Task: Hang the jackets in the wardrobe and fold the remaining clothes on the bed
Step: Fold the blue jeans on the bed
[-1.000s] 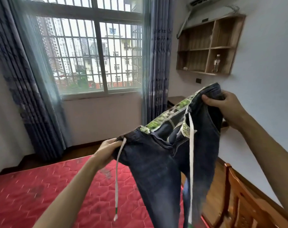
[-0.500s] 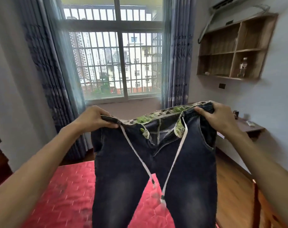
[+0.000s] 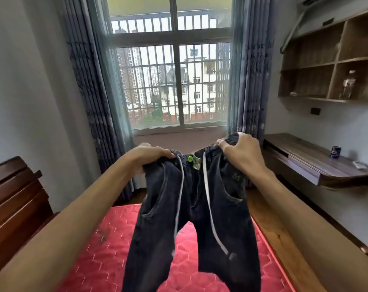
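We hold the dark jeans [image 3: 191, 211] up by the waistband; our left hand [image 3: 149, 154] grips its left end, our right hand [image 3: 240, 152] clutches the bunched right end, slightly higher; hands apart; the legs and two white drawstrings [image 3: 210, 207] hang below our hands over the red mattress [image 3: 99, 256]; a desk [image 3: 318, 163] stands right of our right hand.

Jeans [image 3: 191, 207] hang centre frame over the bed [image 3: 107, 249], window [image 3: 174, 81] behind, worktop [image 3: 318, 159] at right, shelf [image 3: 326, 64] above.
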`<state>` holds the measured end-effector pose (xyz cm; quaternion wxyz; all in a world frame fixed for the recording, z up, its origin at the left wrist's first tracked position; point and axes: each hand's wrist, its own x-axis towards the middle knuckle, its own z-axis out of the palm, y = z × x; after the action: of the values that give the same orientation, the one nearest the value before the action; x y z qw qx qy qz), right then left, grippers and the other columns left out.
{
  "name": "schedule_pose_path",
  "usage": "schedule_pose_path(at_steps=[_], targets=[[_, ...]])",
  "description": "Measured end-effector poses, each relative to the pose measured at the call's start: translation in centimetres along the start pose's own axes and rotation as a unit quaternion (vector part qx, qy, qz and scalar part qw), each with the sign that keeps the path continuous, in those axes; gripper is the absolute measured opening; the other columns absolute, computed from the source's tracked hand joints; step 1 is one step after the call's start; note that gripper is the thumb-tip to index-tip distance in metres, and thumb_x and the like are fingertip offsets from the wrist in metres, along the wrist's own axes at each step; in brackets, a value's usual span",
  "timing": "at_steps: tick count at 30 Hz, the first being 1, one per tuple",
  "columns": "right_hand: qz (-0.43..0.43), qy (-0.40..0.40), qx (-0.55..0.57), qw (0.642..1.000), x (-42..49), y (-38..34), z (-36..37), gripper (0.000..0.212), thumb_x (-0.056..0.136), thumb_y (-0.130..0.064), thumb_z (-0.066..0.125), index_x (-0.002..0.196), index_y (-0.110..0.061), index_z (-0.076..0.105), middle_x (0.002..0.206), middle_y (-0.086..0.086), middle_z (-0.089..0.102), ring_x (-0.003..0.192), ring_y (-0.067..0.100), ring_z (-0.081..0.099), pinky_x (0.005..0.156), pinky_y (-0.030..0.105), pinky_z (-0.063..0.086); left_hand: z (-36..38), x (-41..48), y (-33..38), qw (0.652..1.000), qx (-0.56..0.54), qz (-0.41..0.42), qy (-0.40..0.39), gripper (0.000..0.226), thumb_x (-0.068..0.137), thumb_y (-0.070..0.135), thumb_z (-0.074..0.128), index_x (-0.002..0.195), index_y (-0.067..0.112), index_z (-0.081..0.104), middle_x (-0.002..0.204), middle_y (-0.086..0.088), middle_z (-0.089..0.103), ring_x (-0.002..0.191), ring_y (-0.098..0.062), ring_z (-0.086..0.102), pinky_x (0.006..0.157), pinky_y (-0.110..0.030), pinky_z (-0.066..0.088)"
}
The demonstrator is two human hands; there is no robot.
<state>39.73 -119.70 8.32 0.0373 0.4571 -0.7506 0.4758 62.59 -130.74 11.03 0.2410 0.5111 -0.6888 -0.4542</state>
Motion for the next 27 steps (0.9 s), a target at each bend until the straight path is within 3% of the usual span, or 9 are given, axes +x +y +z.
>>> schedule_pose_path(at_steps=[4, 6, 10, 13, 17, 19, 21, 24, 27], targets=[[-0.077, -0.009, 0.039, 0.996, -1.8, -4.0, 0.9, 0.035, 0.092, -0.045, 0.063, 0.075, -0.015, 0.055, 0.066, -0.007, 0.054, 0.062, 0.01, 0.052, 0.065, 0.027, 0.036, 2.2, -1.6, 1.4, 0.98, -0.15, -0.007, -0.133, 0.005, 0.09, 0.015, 0.065, 0.091, 0.012, 0.068, 0.084, -0.006, 0.071, 0.069, -0.017, 0.064, 0.068, -0.027, 0.055], [-0.111, -0.029, 0.064, 0.991, -2.7, -5.4, 1.5, 0.037, 0.091, -0.049, 0.062, 0.075, -0.016, 0.057, 0.068, -0.004, 0.058, 0.069, 0.016, 0.058, 0.066, 0.027, 0.038, 3.0, -2.0, 2.0, 0.966, -0.207, 0.008, -0.156, 0.013, 0.094, 0.013, 0.057, 0.086, 0.012, 0.066, 0.081, -0.004, 0.068, 0.069, -0.016, 0.062, 0.064, -0.024, 0.054], [-0.135, -0.091, 0.126, 0.979, -4.5, -6.8, 1.0, 0.043, 0.089, -0.06, 0.059, 0.098, -0.018, 0.064, 0.093, -0.003, 0.07, 0.088, 0.012, 0.064, 0.075, 0.028, 0.048, 3.1, -2.9, 2.7, 0.955, -0.287, 0.032, -0.074, 0.019, 0.089, 0.015, 0.066, 0.105, 0.005, 0.069, 0.09, -0.011, 0.07, 0.073, -0.02, 0.067, 0.057, -0.028, 0.06], [-0.174, -0.17, 0.126, 0.962, -5.3, -6.5, 0.5, 0.045, 0.075, -0.064, 0.072, 0.103, -0.032, 0.058, 0.103, -0.004, 0.065, 0.093, 0.008, 0.062, 0.08, 0.025, 0.051, 2.6, -3.4, 3.0, 0.945, -0.322, 0.038, -0.053, 0.017, 0.089, 0.017, 0.068, 0.099, 0.004, 0.065, 0.087, -0.014, 0.067, 0.07, -0.023, 0.069, 0.061, -0.031, 0.062], [-0.131, -0.104, 0.177, 0.97, -4.0, -4.2, 2.1, 0.046, 0.073, -0.045, 0.081, 0.111, -0.022, 0.068, 0.101, -0.008, 0.073, 0.095, 0.008, 0.068, 0.087, 0.038, 0.056, 2.5, -3.8, 2.4, 0.96, -0.259, 0.091, -0.06, 0.024, 0.096, 0.022, 0.061, 0.104, 0.0, 0.066, 0.087, -0.016, 0.067, 0.072, -0.026, 0.071, 0.064, -0.034, 0.063], [-0.105, -0.121, 0.256, 0.953, -3.6, -3.2, 2.3, 0.033, 0.081, -0.028, 0.079, 0.112, -0.019, 0.071, 0.102, -0.007, 0.075, 0.098, 0.008, 0.069, 0.091, 0.035, 0.055, 2.1, -3.1, 1.1, 0.974, -0.164, 0.157, 0.021, 0.035, 0.098, 0.034, 0.059, 0.112, 0.003, 0.066, 0.085, -0.011, 0.071, 0.078, -0.024, 0.073, 0.071, -0.036, 0.063], [-0.099, -0.163, 0.339, 0.922, -3.7, -2.6, 2.0, 0.026, 0.089, -0.012, 0.072, 0.114, -0.014, 0.071, 0.107, -0.002, 0.076, 0.102, 0.009, 0.069, 0.092, 0.028, 0.054, 1.2, -1.6, -1.2, 0.967, -0.062, 0.224, 0.101, 0.057, 0.089, 0.055, 0.063, 0.127, 0.014, 0.061, 0.109, -0.005, 0.07, 0.099, -0.016, 0.068, 0.085, -0.035, 0.059], [-0.095, -0.186, 0.427, 0.88, -3.9, -2.3, 1.9, 0.022, 0.094, -0.01, 0.063, 0.114, -0.014, 0.07, 0.113, 0.001, 0.074, 0.106, 0.012, 0.067, 0.096, 0.027, 0.052, 0.2, -0.2, -4.9, 0.977, -0.112, 0.178, -0.046, 0.112, 0.058, 0.081, 0.072, 0.148, 0.024, 0.038, 0.144, -0.002, 0.053, 0.132, -0.02, 0.051, 0.109, -0.043, 0.042], [-0.074, -0.214, 0.458, 0.86, -3.2, -2.2, 2.1, 0.02, 0.092, -0.02, 0.061, 0.109, -0.018, 0.07, 0.109, -0.002, 0.074, 0.102, 0.011, 0.066, 0.094, 0.027, 0.053, -0.3, 1.0, -7.8, 0.925, -0.313, 0.143, -0.162, 0.094, 0.044, 0.056, 0.095, 0.122, 0.011, 0.066, 0.124, -0.011, 0.069, 0.111, -0.024, 0.068, 0.089, -0.04, 0.058]])
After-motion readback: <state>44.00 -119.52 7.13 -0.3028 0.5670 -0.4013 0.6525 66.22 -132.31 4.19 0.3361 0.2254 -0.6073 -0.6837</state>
